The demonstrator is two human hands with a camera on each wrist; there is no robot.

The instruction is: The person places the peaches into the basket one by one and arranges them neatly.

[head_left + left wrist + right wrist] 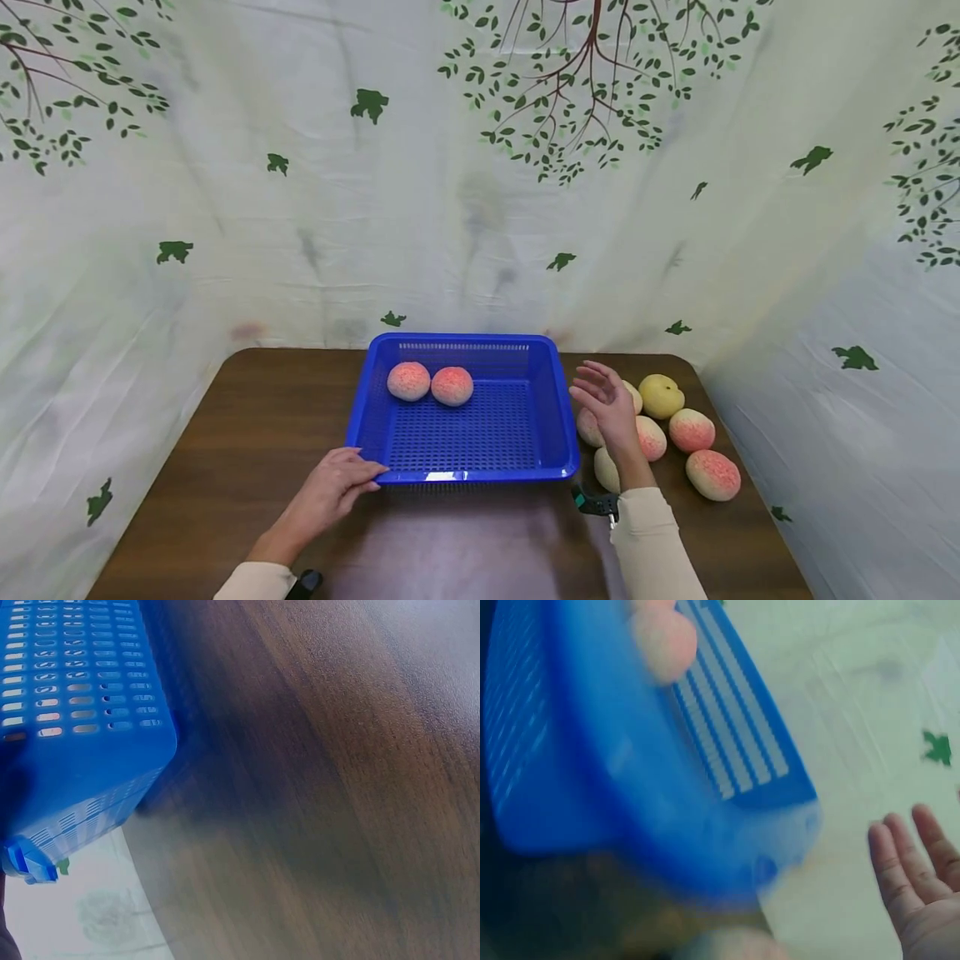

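near-left: left hand touches the corner of the blue plastic basket; cannot tell whether it pinches. basket's long axis runs left to right. loose blush peaches just right of it; right hand at their left side, clearly nearer, fingers parted, holding nothing. yellow peach at their far end. in-basket peaches: two, side by side, far left.

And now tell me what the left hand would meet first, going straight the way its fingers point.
The blue basket, most likely: the left hand has its fingertips at the near left corner, though exact contact is hard to judge.
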